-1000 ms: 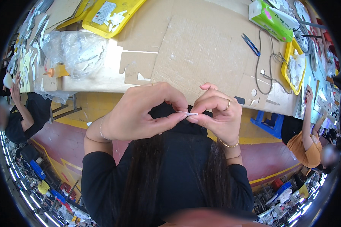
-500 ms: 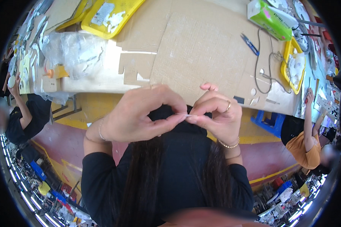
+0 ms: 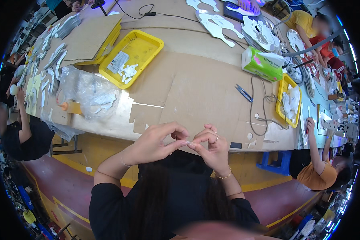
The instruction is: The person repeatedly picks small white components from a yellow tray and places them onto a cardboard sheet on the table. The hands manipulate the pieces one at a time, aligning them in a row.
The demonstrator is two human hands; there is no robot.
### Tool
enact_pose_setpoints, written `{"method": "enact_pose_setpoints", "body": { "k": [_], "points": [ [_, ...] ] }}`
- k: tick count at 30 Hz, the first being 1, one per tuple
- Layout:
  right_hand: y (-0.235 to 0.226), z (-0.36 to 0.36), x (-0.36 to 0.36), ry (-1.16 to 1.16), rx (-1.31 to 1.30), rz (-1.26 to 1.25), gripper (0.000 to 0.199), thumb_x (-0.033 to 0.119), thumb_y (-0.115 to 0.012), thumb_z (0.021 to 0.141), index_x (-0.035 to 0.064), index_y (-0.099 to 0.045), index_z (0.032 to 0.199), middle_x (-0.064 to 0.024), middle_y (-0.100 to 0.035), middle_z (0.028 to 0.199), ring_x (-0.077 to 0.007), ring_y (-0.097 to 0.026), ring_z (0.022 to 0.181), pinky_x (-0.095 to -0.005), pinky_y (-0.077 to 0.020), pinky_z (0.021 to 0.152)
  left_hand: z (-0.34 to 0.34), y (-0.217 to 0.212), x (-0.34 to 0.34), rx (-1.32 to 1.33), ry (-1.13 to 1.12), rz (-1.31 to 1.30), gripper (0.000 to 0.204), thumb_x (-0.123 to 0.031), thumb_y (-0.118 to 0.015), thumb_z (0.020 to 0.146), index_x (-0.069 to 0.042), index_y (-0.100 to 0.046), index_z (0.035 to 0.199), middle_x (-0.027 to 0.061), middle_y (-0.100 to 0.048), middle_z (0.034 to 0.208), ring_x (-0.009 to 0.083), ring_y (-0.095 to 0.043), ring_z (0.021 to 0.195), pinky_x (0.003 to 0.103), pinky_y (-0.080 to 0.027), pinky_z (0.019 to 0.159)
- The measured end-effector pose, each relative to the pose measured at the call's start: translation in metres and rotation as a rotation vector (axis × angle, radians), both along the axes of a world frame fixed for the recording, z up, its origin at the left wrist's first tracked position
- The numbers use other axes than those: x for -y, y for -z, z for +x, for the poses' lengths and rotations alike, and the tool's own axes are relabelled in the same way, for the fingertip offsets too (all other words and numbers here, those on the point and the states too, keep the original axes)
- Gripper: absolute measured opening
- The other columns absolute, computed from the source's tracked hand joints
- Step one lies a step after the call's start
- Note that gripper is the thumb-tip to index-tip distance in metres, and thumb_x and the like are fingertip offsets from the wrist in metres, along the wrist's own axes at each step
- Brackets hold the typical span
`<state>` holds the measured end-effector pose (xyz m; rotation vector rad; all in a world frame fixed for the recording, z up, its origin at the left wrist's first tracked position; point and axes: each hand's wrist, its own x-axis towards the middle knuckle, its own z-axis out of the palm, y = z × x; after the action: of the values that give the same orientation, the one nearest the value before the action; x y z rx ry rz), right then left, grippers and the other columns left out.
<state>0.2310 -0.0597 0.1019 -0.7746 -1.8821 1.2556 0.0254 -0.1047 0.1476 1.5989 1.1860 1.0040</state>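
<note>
My left hand and my right hand meet in front of my chest, just off the table's near edge. Both thumbs and forefingers pinch a small whitish piece where the fingertips come together. It is too small and too covered to tell its kind. Some of my right hand's other fingers are raised. Beyond both hands lies a flat sheet of brown cardboard on the table.
A yellow tray holds white scraps; another yellow tray stands right. Thread snips lie beside a grey cord and a green tissue box. Left are a plastic bag and an orange bottle. Co-workers sit both sides.
The view has tilted up, showing more of the table's far side. My hands appear lower and smaller in the picture, still pinching the whitish piece together.
</note>
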Motion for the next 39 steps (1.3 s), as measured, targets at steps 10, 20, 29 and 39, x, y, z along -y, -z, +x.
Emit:
{"method": "enact_pose_setpoints", "body": {
  "k": [10,20,29,39],
  "points": [
    [0.011,0.0,-0.002,0.112,-0.178,-0.264,0.046,0.003,-0.077,0.073,0.0017,-0.061,0.116,-0.0059,-0.064,0.095,-0.013,-0.06,0.084,-0.0273,-0.0466,0.084,-0.053,0.034,-0.034,0.319,-0.613,0.012,0.015,-0.005,-0.063,0.088,0.003,-0.068,0.1,0.0075,-0.068,0.092,0.0113,-0.062,0.082,0.024,-0.05,0.078],
    [0.014,-0.002,0.003,0.101,-0.111,-0.249,0.028,0.002,-0.07,0.081,-0.0003,-0.064,0.109,-0.0063,-0.064,0.089,-0.0134,-0.059,0.085,-0.0266,-0.0459,0.081,-0.149,0.099,-0.102,0.366,-1.065,0.435,0.018,-0.009,-0.062,0.091,0.003,-0.063,0.104,0.0066,-0.065,0.094,0.011,-0.061,0.084,0.023,-0.048,0.078],
    [0.007,-0.003,0.002,0.118,-0.007,-0.215,0.015,0.007,-0.068,0.084,0.0012,-0.068,0.097,-0.0072,-0.066,0.085,-0.0154,-0.06,0.083,-0.0275,-0.0461,0.079,-0.188,0.158,-0.099,-0.641,-1.173,0.259,0.018,-0.014,-0.063,0.083,-0.006,-0.07,0.098,0.0166,-0.063,0.101,0.0321,-0.057,0.096,0.041,-0.042,0.087],
    [0.006,-0.006,-0.002,-0.011,0.118,-0.089,0.015,0.015,-0.066,0.086,0.0048,-0.069,0.097,-0.0088,-0.067,0.086,-0.0216,-0.062,0.082,-0.0321,-0.0445,0.08,-0.141,0.127,-0.062,-0.362,-1.011,0.101,0.021,-0.013,-0.065,0.084,-0.002,-0.061,0.101,0.0109,-0.06,0.09,0.0208,-0.054,0.08,0.032,-0.045,0.074]
  ]
}}
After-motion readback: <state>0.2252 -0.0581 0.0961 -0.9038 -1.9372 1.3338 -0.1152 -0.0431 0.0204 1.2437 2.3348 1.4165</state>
